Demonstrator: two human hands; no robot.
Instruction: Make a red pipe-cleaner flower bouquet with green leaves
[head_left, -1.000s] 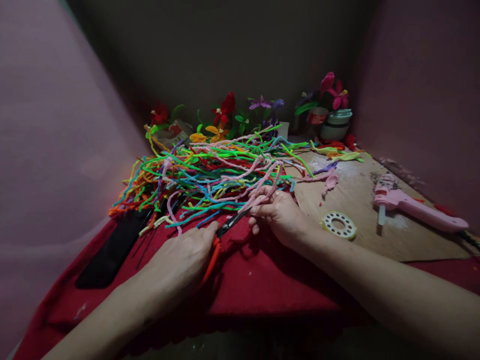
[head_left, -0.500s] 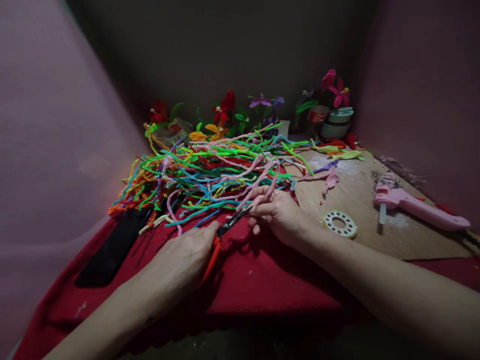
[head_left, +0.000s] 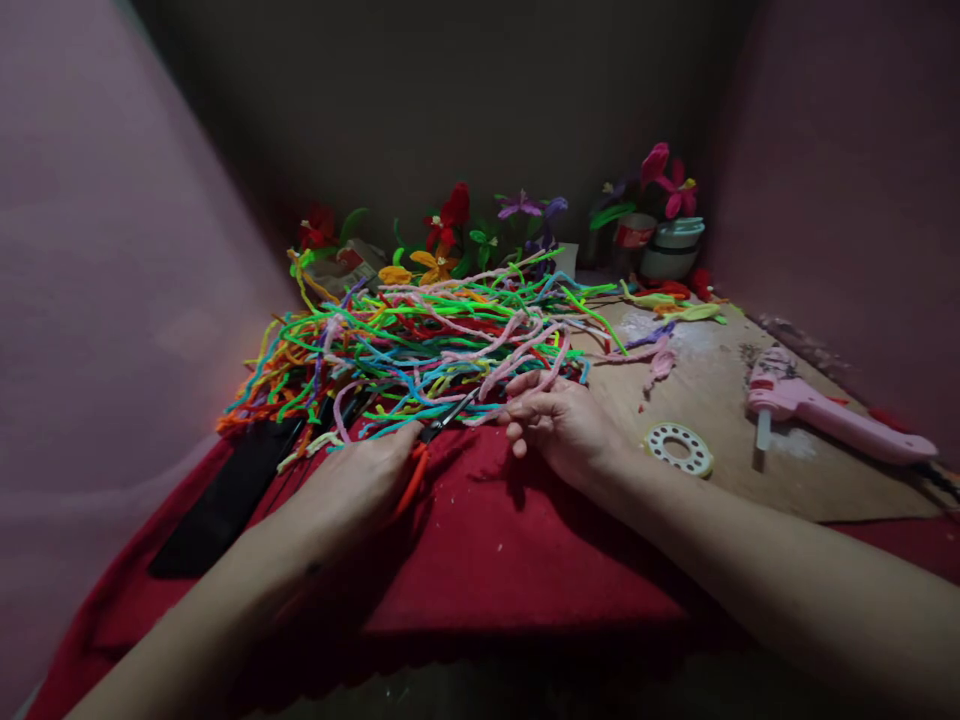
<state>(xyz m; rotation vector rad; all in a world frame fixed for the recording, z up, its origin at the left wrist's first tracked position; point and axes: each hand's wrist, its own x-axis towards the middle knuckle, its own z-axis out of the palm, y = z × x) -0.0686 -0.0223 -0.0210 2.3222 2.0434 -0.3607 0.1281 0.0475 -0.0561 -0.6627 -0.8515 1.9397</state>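
My left hand (head_left: 379, 465) is closed around the orange handles of a pair of scissors (head_left: 439, 428). The dark blades point up and right, their tips at the near edge of the heap. In my right hand (head_left: 555, 415), thumb and fingers pinch a pink pipe cleaner (head_left: 556, 368) that bends up toward the heap. The blade tips are a short way left of these fingers. Just beyond both hands lies a tangled heap of pipe cleaners (head_left: 420, 345) in green, blue, pink, red and orange. My fingers hide part of the scissor handles.
On the right, a brown board (head_left: 739, 400) bears a pink glue gun (head_left: 840, 415), a pale ring with holes (head_left: 679, 449) and a pink petal piece (head_left: 661, 362). A black phone-like slab (head_left: 217, 505) lies left on the red cloth (head_left: 525, 580). Fuzzy flowers (head_left: 448, 215) and a lidded pot (head_left: 673, 250) stand behind.
My left hand and the scissors have moved left and slightly up, so the blades are away from my right fingers. My right hand still pinches the pink pipe cleaner, shifted slightly.
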